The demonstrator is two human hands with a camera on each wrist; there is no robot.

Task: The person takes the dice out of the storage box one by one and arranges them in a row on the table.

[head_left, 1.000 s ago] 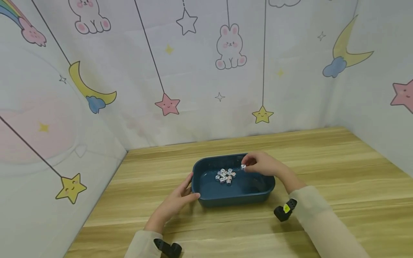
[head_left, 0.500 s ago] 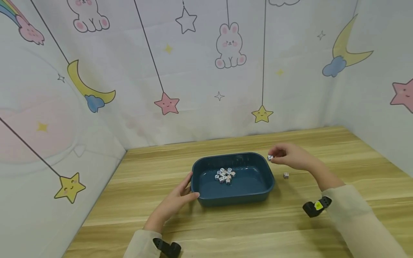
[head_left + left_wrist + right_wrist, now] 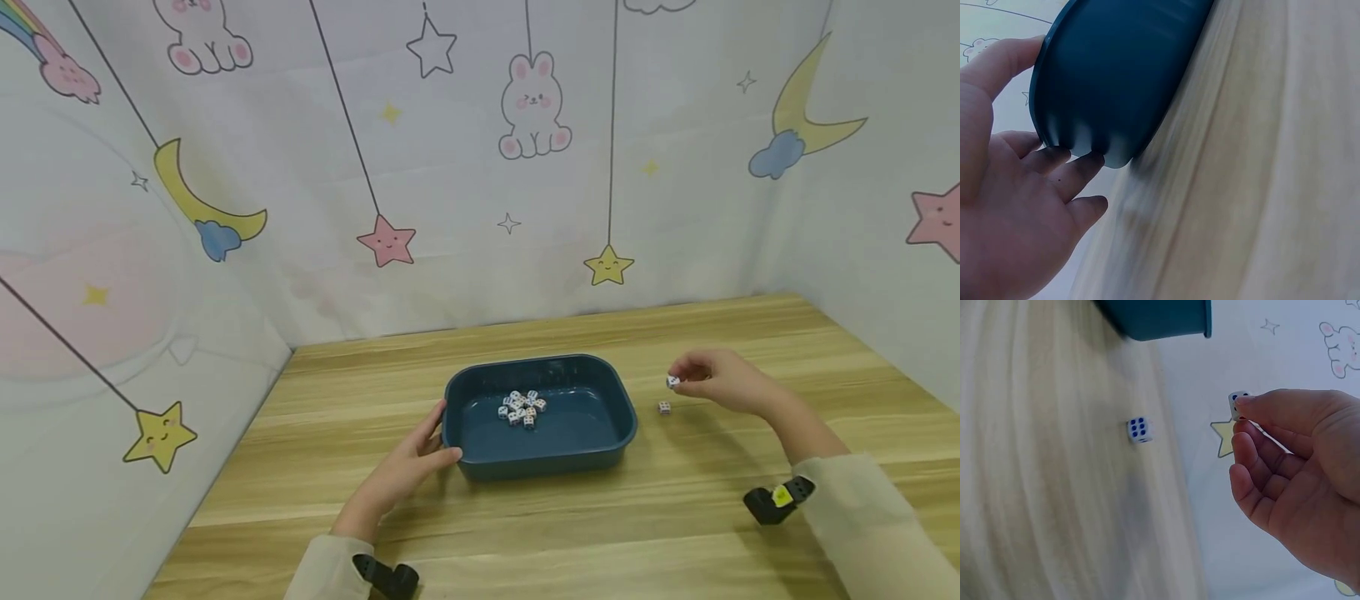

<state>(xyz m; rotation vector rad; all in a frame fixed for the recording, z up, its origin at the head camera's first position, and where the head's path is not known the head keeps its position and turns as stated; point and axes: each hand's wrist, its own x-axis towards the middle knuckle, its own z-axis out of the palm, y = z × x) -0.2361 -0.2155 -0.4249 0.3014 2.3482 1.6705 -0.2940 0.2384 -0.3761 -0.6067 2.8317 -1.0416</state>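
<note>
Right of the tray, the right hand pinches the held die above the tabletop, fingers clamped on it at the very tips. So small a hold on a small smooth cube is probably the weakest point: a slight roll of the thumb could squirt it out, and from that height it might bounce away from the tray.

The loose die sits on the tabletop just right of the tray, near that hand. Lowering the held die carelessly could knock it, as could the curled lower fingers, likely shoving it toward the tray's wall or turning its six-spot face.

At the tray's left end, the left hand has its fingers apart, thumb at the rim and some fingertips against the outer wall. Too hard a push there could slide the tray right into the loose die, and lifting that end might tumble the dice clustered left of centre on the tray's floor.
</note>
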